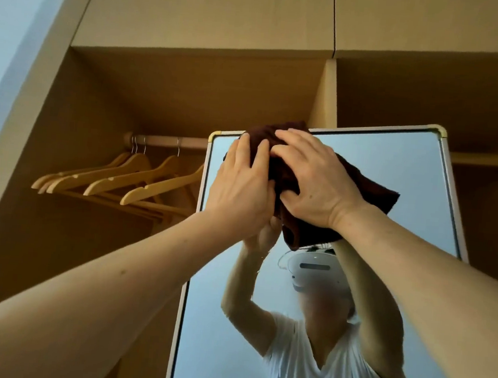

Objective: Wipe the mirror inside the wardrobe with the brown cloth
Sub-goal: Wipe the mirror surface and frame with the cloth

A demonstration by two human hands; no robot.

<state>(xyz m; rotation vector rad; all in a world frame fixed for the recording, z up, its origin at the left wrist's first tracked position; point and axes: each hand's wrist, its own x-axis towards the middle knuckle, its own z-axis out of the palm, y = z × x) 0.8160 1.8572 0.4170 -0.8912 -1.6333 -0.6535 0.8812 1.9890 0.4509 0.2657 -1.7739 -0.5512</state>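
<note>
Far to my left the wardrobe (106,94) opens as a tan, boxy recess, and under its top panel a rail (168,141) carries a row of wooden hangers (117,178), all bare and angled down toward the left. Just right of them stands the mirror (391,176), its pale frame with brass-coloured corners rising in front of the upright panel that divides the wardrobe. My left arm reaches up from the lower left, and my left hand (241,194) lies flat against the upper left part of the glass, its fingers (241,155) stretched out long and only slightly apart, their tips resting on the left edge of the brown cloth (290,174). The cloth sits bunched at the top of the mirror — its upper fold overlaps the top frame, and the rest hangs down over the glass in a dark, crumpled mass. My right hand (316,188) covers the cloth from the right, palm down, fingers (293,144) spread and curled over the folds, pressing the fabric to the mirror rather than pinching it. A loose corner of the cloth pokes out to the right past my wrist. Below my hands the glass reflects me — both arms raised, a white top, a white headset (316,268) on my head — and farther right the second wardrobe bay lies in shadow.
</note>
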